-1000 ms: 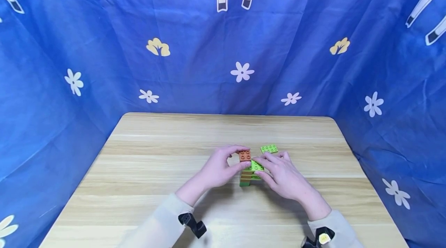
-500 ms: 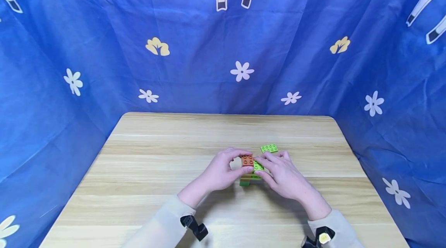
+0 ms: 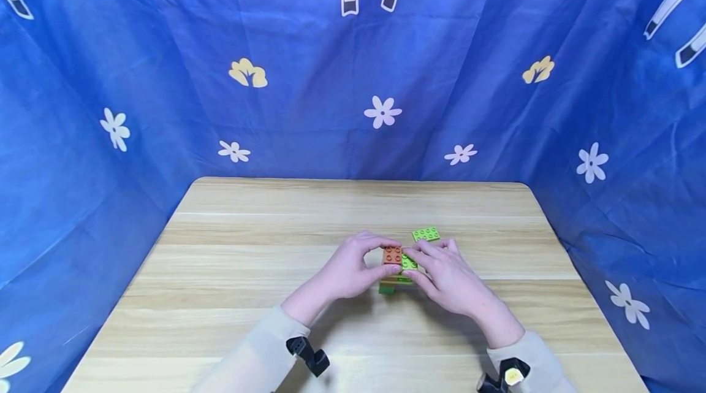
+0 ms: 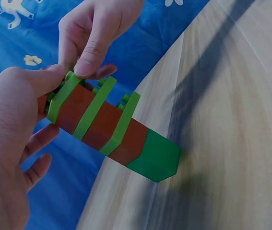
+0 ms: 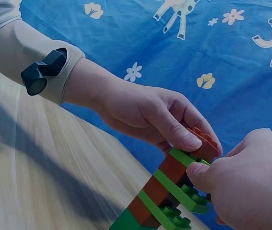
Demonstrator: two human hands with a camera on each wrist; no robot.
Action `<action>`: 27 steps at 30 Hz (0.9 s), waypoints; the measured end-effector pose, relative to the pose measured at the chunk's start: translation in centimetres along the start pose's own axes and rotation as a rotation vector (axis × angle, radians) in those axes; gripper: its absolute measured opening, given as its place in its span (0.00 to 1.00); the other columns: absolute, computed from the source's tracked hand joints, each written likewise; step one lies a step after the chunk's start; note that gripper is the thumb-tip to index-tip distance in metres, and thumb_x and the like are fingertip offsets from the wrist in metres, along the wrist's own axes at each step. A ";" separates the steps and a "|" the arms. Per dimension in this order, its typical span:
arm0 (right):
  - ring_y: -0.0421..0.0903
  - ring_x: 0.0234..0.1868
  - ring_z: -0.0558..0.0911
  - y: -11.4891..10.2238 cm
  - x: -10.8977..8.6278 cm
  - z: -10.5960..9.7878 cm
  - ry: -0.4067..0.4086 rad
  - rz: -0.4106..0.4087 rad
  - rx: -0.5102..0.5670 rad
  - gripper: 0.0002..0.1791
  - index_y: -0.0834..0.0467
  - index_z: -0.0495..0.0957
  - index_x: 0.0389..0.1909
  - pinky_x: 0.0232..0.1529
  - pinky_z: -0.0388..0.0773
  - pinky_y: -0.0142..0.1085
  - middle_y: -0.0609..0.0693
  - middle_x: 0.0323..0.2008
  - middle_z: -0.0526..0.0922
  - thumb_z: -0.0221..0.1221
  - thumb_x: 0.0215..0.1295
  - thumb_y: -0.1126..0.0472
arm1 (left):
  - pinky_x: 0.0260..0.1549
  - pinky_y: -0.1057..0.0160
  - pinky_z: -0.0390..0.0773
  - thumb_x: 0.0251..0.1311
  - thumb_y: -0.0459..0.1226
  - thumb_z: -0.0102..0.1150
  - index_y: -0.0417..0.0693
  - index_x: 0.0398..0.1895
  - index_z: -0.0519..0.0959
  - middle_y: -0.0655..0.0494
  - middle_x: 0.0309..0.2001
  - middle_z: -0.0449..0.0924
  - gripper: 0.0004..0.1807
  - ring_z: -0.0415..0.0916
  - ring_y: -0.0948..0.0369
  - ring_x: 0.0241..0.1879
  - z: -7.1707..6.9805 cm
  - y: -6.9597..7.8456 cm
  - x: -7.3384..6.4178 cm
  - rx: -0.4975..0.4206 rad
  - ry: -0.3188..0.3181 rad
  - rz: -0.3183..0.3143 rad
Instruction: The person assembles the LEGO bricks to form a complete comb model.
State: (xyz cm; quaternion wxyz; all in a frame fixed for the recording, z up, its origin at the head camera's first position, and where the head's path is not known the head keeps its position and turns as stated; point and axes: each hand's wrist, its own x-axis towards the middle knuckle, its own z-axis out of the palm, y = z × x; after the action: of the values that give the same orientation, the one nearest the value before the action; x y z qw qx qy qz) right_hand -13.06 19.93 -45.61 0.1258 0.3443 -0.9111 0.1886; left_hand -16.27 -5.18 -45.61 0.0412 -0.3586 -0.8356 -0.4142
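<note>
My left hand (image 3: 349, 269) pinches a reddish-brown building brick (image 3: 392, 255) between thumb and fingers, at the top of a brick tower. Beside that brick, my right hand (image 3: 453, 279) pinches the uppermost lime green plate (image 3: 409, 262), thumb on its near side. Seen from the left wrist, the tower alternates brown bricks (image 4: 105, 127) with lime plates that stick out to one side. A dark green brick (image 4: 156, 155) forms its base on the table. Whether the top brick is fully seated on the plate's studs is hidden by my fingers.
A loose lime green plate (image 3: 426, 233) lies on the wooden table (image 3: 248, 246) just behind my right hand. Blue curtains (image 3: 309, 105) with flower and animal prints surround the back and sides of the table.
My left hand has brought the brown brick slightly right and nearer, down onto the left part of the top lime plate. The right hand has stayed in place.
</note>
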 end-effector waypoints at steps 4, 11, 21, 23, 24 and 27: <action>0.46 0.52 0.83 0.0 0.1 0.0 0.005 -0.009 0.005 0.23 0.56 0.82 0.65 0.55 0.66 0.49 0.44 0.52 0.82 0.63 0.77 0.48 | 0.58 0.56 0.79 0.64 0.52 0.75 0.55 0.61 0.86 0.65 0.55 0.86 0.25 0.79 0.65 0.56 -0.2 0.1 0.2 0.012 -0.032 -0.030; 0.44 0.50 0.83 0.1 0.0 0.1 0.003 -0.013 0.007 0.23 0.55 0.82 0.65 0.54 0.65 0.48 0.43 0.50 0.81 0.63 0.77 0.48 | 0.60 0.54 0.77 0.64 0.53 0.74 0.55 0.61 0.86 0.66 0.56 0.85 0.25 0.79 0.64 0.58 -0.2 0.1 0.2 -0.021 -0.041 -0.071; 0.44 0.52 0.83 0.1 0.0 0.0 -0.003 -0.005 0.017 0.24 0.55 0.81 0.68 0.54 0.65 0.47 0.43 0.52 0.82 0.62 0.78 0.47 | 0.58 0.56 0.78 0.63 0.54 0.74 0.58 0.61 0.86 0.66 0.54 0.86 0.25 0.79 0.65 0.55 0.0 0.0 0.1 0.037 -0.025 -0.052; 0.44 0.52 0.83 0.1 0.0 0.0 -0.003 -0.004 0.021 0.25 0.55 0.81 0.68 0.54 0.65 0.47 0.43 0.52 0.82 0.62 0.78 0.48 | 0.58 0.57 0.78 0.63 0.54 0.74 0.58 0.61 0.86 0.67 0.54 0.86 0.25 0.79 0.66 0.55 0.1 0.0 0.1 0.045 -0.026 -0.054; 0.45 0.52 0.83 0.0 0.0 0.0 -0.004 -0.003 0.024 0.25 0.55 0.81 0.68 0.55 0.65 0.47 0.43 0.53 0.82 0.62 0.78 0.48 | 0.59 0.57 0.78 0.63 0.54 0.74 0.59 0.61 0.86 0.67 0.54 0.86 0.25 0.79 0.66 0.55 0.1 0.0 0.1 0.042 -0.027 -0.057; 0.45 0.53 0.83 0.0 0.0 0.0 -0.005 0.000 0.023 0.25 0.55 0.81 0.68 0.55 0.66 0.48 0.43 0.53 0.82 0.62 0.78 0.47 | 0.60 0.56 0.77 0.64 0.55 0.73 0.58 0.61 0.86 0.68 0.55 0.86 0.25 0.79 0.66 0.56 0.1 -0.1 0.0 0.019 -0.028 -0.071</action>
State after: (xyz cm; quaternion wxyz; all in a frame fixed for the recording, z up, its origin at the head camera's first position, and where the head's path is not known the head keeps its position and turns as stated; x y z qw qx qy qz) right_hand -13.05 19.91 -45.60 0.1194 0.3460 -0.9092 0.1984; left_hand -16.27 -5.14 -45.76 0.0181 -0.3341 -0.8521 -0.4025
